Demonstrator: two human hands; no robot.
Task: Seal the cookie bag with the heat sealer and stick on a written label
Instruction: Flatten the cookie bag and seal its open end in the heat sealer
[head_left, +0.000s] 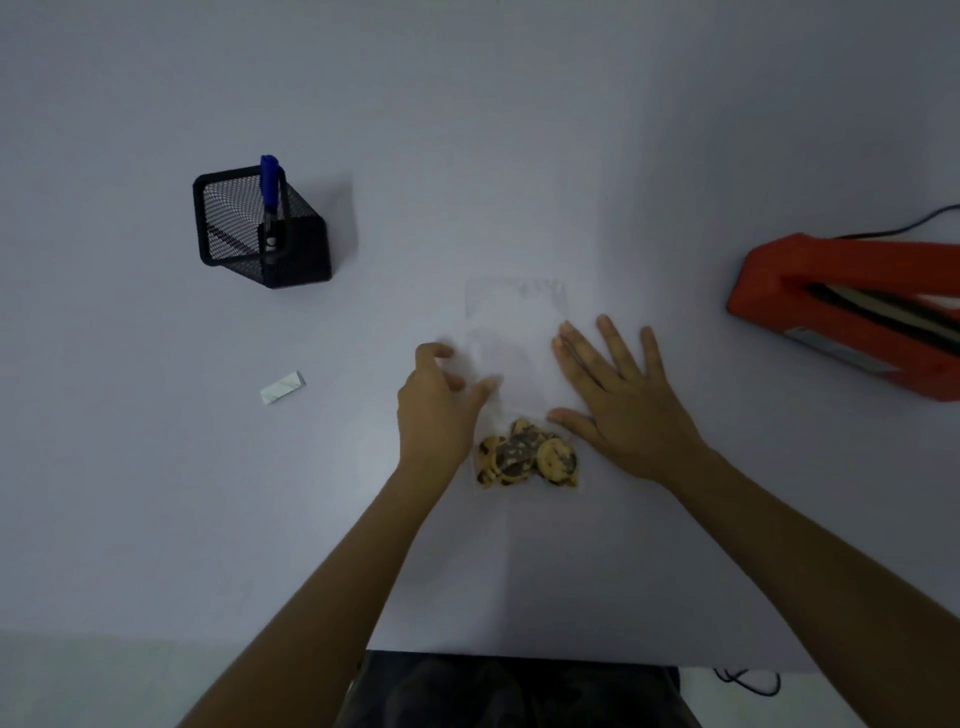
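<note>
Between my hands lies the cookie bag (519, 374) on the white table (519, 130). To my right, the way is blocked by the red heat sealer (852, 312) near the edge. To the far left stands the pen holder (262, 234), the small label (282, 387) nearer, with bare table between them
</note>
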